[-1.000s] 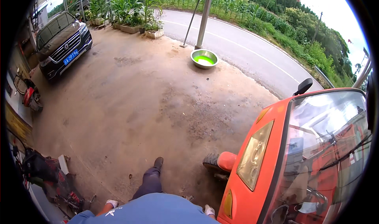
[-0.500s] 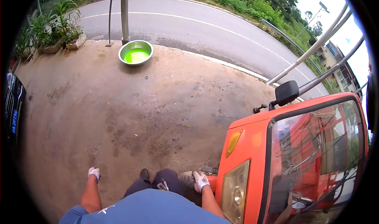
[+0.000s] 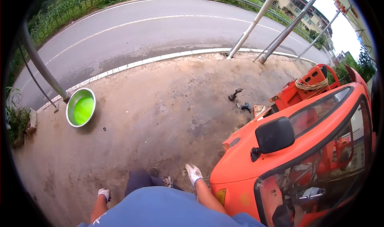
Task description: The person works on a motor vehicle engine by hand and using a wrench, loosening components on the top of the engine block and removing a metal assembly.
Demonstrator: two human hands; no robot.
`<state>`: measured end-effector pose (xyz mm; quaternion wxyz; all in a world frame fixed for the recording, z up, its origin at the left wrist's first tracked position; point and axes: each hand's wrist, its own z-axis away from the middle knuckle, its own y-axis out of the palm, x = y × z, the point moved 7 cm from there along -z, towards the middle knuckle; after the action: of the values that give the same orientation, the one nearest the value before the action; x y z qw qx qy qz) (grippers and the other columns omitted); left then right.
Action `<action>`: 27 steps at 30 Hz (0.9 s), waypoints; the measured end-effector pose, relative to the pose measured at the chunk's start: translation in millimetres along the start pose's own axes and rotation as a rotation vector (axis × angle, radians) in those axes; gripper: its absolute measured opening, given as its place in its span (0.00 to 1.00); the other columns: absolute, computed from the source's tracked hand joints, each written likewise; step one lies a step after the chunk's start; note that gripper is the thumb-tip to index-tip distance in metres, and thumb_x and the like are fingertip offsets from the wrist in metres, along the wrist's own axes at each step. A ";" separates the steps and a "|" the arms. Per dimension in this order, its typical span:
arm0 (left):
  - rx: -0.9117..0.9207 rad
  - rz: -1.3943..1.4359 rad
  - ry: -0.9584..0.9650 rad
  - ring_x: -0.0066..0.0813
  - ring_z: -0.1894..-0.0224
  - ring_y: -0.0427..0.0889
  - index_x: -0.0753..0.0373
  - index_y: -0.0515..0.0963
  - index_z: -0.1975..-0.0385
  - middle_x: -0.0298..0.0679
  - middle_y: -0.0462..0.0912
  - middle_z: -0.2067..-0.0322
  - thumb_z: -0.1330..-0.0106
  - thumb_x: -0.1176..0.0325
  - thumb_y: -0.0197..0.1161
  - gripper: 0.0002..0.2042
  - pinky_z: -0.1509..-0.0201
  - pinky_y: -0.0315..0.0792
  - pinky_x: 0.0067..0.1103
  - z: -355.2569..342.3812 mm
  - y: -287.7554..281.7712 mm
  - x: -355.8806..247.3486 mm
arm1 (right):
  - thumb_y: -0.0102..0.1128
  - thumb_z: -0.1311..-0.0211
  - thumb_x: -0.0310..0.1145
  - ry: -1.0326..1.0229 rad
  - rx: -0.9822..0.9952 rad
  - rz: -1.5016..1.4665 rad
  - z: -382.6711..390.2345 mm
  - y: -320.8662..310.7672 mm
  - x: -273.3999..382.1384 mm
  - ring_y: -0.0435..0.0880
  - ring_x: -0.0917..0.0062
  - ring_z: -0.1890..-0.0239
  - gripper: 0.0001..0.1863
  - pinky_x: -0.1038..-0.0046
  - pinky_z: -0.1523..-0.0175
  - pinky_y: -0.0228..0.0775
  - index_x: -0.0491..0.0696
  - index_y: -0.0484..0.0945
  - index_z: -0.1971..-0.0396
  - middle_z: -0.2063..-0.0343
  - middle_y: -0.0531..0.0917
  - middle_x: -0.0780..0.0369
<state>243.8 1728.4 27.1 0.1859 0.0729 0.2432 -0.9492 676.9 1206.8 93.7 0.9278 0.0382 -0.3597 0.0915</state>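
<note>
My left hand (image 3: 105, 194), in a white work glove, hangs low at my left side over the concrete, its fingers loosely bent and nothing visible in it. In a matching glove, my right hand (image 3: 194, 173) reaches out in front of me with fingers extended, holding nothing. Right beside that arm stands an orange vehicle cab (image 3: 236, 169) with a black side mirror (image 3: 275, 134) and a large windshield. A gap of bare ground separates my right fingers from the cab. A bunch of keys (image 3: 169, 182) dangles at my waist.
A metal basin (image 3: 93, 103) of bright green liquid stands at the left by a leaning pole (image 3: 42, 63). Two power tools, one a cordless drill (image 3: 244, 106), lie on the ground beyond the cab. Coiled rope (image 3: 311, 84) hangs on the vehicle. Posts (image 3: 256, 23) line the road edge.
My view has turned right and I have moved along the cab's side. My right hand has come away from the cab's front. The power tools have come into view; the parked car has left it.
</note>
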 end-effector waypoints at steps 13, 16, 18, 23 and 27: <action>0.231 -0.313 -0.199 0.46 0.66 0.84 0.59 0.81 0.52 0.47 0.84 0.69 0.30 0.66 0.58 0.12 0.65 0.77 0.46 -174.7 146.5 -535.4 | 0.60 0.25 0.35 0.134 -0.611 -0.611 -148.1 -108.4 126.4 0.87 0.69 0.69 0.30 0.66 0.66 0.86 0.40 0.66 0.29 0.57 0.84 0.55; 0.048 -0.509 0.215 0.50 0.59 0.88 0.62 0.85 0.53 0.51 0.89 0.63 0.30 0.64 0.57 0.14 0.55 0.80 0.45 -205.3 225.0 -770.8 | 0.60 0.24 0.38 0.109 -0.642 -0.407 -165.4 -127.3 195.0 0.86 0.73 0.68 0.31 0.72 0.63 0.83 0.37 0.67 0.29 0.57 0.85 0.58; -0.110 -0.713 0.666 0.55 0.50 0.88 0.65 0.86 0.51 0.58 0.88 0.56 0.32 0.61 0.58 0.18 0.46 0.80 0.40 -186.7 284.3 -941.4 | 0.59 0.24 0.39 -0.019 -0.644 -0.303 -184.3 -150.2 267.5 0.86 0.75 0.66 0.29 0.74 0.60 0.82 0.37 0.70 0.31 0.57 0.85 0.59; -0.042 -0.957 1.296 0.60 0.56 0.87 0.59 0.86 0.53 0.60 0.87 0.63 0.30 0.55 0.55 0.18 0.52 0.78 0.44 44.6 520.0 -1203.4 | 0.57 0.23 0.35 -0.087 -0.874 -0.620 -228.6 -219.4 309.3 0.85 0.80 0.63 0.18 0.76 0.57 0.81 0.40 0.79 0.41 0.57 0.85 0.60; 0.324 -0.866 1.367 0.30 0.70 0.78 0.68 0.83 0.51 0.42 0.83 0.70 0.27 0.58 0.55 0.19 0.63 0.74 0.30 153.8 701.1 -1238.0 | 0.60 0.25 0.37 0.046 -1.043 -0.595 -305.0 -286.4 274.3 0.83 0.82 0.65 0.22 0.77 0.59 0.78 0.40 0.77 0.39 0.63 0.85 0.63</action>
<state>1648.0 1476.5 139.7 -0.3986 0.5602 0.1692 -0.7062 1133.6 1006.8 52.1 0.8174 -0.3251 -0.3106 -0.3600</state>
